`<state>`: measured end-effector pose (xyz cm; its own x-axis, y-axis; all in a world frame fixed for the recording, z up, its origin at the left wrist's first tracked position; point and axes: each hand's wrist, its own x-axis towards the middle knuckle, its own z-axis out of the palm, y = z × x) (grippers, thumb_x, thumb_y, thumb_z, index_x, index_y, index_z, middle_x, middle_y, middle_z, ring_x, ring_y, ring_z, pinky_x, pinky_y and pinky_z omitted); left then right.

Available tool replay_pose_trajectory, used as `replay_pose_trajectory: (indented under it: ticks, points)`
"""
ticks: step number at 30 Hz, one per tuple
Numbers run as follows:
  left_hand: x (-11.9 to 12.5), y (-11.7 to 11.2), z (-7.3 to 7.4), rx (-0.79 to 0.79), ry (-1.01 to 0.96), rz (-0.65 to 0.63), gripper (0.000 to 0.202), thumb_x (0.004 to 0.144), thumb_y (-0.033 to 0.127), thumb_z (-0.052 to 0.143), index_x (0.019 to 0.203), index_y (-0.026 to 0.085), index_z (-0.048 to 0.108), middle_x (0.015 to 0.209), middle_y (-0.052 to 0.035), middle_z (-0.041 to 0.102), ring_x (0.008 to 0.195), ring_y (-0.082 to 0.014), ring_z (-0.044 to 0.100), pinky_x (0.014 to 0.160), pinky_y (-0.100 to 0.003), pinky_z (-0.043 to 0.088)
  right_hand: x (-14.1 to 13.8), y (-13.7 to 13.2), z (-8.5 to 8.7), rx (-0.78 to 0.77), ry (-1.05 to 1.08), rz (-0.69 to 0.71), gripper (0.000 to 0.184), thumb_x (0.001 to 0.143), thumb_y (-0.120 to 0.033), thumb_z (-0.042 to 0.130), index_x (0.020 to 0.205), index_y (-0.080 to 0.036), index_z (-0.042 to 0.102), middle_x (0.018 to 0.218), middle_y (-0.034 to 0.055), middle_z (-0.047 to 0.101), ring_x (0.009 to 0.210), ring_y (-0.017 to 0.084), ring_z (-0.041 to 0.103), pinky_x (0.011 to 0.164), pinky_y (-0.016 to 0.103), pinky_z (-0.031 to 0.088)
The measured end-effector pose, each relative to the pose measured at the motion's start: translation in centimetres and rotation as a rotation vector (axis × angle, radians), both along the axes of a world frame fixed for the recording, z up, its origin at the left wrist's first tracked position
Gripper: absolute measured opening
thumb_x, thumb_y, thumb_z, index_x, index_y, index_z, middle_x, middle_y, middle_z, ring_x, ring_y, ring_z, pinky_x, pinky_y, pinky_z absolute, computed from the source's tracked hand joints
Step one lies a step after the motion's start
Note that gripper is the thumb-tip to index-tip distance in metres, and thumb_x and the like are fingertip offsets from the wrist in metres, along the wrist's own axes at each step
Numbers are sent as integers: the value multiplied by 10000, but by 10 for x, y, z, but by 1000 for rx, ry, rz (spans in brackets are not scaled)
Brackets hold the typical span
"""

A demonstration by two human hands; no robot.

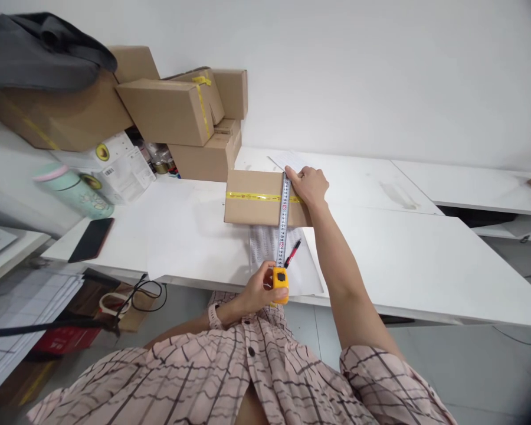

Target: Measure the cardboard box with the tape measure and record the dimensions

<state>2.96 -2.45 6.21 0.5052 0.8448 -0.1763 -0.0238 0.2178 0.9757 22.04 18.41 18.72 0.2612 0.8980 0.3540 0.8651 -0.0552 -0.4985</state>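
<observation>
My left hand (262, 288) is closed around a yellow tape measure (280, 285) near the front edge of the table. Its metal blade (282, 227) runs away from me, across the top of a small cardboard box (254, 211) sealed with yellow tape. At the box's far edge, my right hand (310, 185) pinches the blade's end and rests on the box. Under the near side of the box lie printed sheets (262, 245). A red and black pen (292, 254) is on the paper, just right of the blade.
Stacked cardboard boxes (163, 109) stand at the back left, with a dark grey bag (39, 56) on top. A mint-green bottle (73, 189) and a phone (91, 239) lie on the left. A black cable (148, 289) hangs below the edge of the white table (380, 254).
</observation>
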Motion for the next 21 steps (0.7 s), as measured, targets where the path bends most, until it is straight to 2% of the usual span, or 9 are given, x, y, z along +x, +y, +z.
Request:
replay_pose_trajectory:
  ticks: [3, 5, 8, 11, 14, 18, 21]
  points:
    - [-7, -6, 9, 16, -34, 3, 593, 729, 417, 797, 1193, 234, 477, 1127, -92, 665, 934, -227, 653, 769, -362, 537, 1, 0, -1, 8, -11, 2, 664, 957, -715, 323, 874, -174, 699, 1051, 198, 720, 1088, 340, 576, 921, 490, 456]
    - [-18, -8, 19, 149, -36, 58, 615, 729, 381, 814, 1233, 237, 492, 1154, -95, 679, 988, -242, 667, 833, -372, 543, 1, 0, -3, 21, -18, 0, 686, 985, -696, 259, 865, -179, 694, 1074, 189, 718, 1085, 327, 570, 924, 480, 452]
    - [-42, 0, 33, 460, -79, 344, 697, 703, 337, 857, 1291, 253, 492, 1225, -99, 676, 1053, -250, 672, 919, -381, 535, 0, -6, -5, 44, -13, -15, 635, 996, -665, 284, 850, -189, 677, 1078, 170, 711, 1078, 315, 558, 920, 463, 446]
    - [-70, 24, 40, 582, -208, 669, 691, 705, 358, 868, 1281, 280, 494, 1234, -90, 681, 1106, -258, 669, 891, -370, 555, 1, -22, -9, 84, 40, -53, 569, 988, -654, 337, 859, -203, 660, 1103, 148, 694, 1092, 307, 554, 924, 449, 436]
    - [-93, 52, 36, 448, -335, 765, 602, 718, 416, 851, 1205, 269, 530, 1136, -70, 717, 1131, -255, 673, 865, -352, 562, 5, -46, -16, 93, 199, -100, 520, 975, -652, 361, 953, -224, 657, 1131, 115, 690, 1047, 282, 590, 920, 430, 435]
    - [-104, 71, 22, 73, -468, 676, 544, 688, 511, 822, 1082, 232, 572, 1021, -60, 716, 1002, -245, 703, 784, -357, 576, 12, -74, -28, 84, 404, -150, 429, 956, -563, 378, 992, -247, 666, 1073, 72, 719, 979, 259, 619, 881, 404, 450]
    - [-104, 79, 18, -40, -535, 638, 548, 672, 542, 809, 1059, 225, 584, 1015, -63, 705, 1004, -249, 695, 782, -373, 581, 11, -84, -31, 147, 466, -153, 365, 929, -427, 371, 955, -235, 680, 1097, 70, 722, 1009, 253, 628, 886, 391, 459]
